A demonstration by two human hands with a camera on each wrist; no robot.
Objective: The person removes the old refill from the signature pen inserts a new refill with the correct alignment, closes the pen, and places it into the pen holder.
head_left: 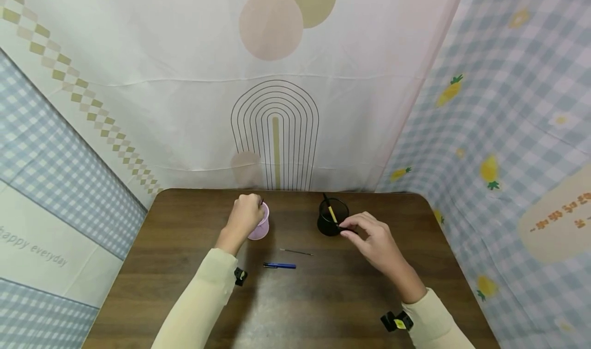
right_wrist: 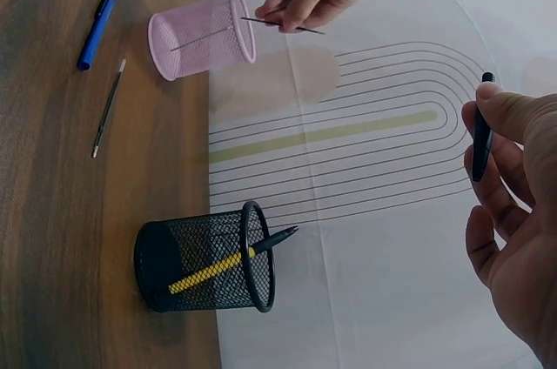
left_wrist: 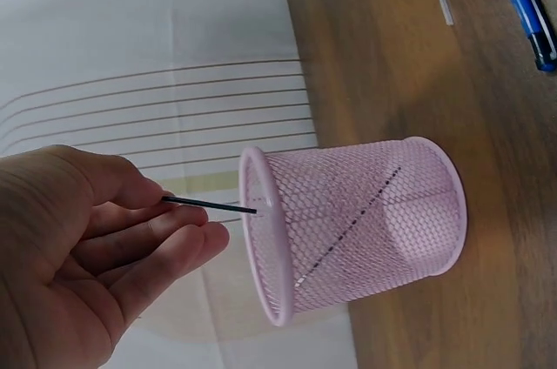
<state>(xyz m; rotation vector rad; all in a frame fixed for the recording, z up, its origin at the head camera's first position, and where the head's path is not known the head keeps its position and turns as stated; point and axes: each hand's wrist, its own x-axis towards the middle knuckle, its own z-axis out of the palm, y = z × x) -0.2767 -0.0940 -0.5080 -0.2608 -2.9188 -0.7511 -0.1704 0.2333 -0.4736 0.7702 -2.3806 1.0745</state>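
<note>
My left hand (head_left: 243, 216) pinches a thin dark pen refill (left_wrist: 209, 204) between thumb and fingers. The refill's tip is at the mouth of a pink mesh pen holder (left_wrist: 365, 230). Inside that holder, another thin dark refill (left_wrist: 348, 231) leans diagonally, seen through the mesh. My right hand (head_left: 373, 240) holds a short-looking black pen (right_wrist: 483, 130) between thumb and fingers, just right of a black mesh pen holder (right_wrist: 196, 247). A yellow and black pen (right_wrist: 209, 272) leans in the black holder, its dark end sticking out above the rim.
Between the hands, a refill (head_left: 296, 252) lies on the brown wooden table (head_left: 295, 318). Nearer me lies a blue pen (head_left: 279, 266). A patterned cloth (head_left: 194, 123) hangs behind the table's far edge, and checked cloth (head_left: 517, 108) hangs on the right.
</note>
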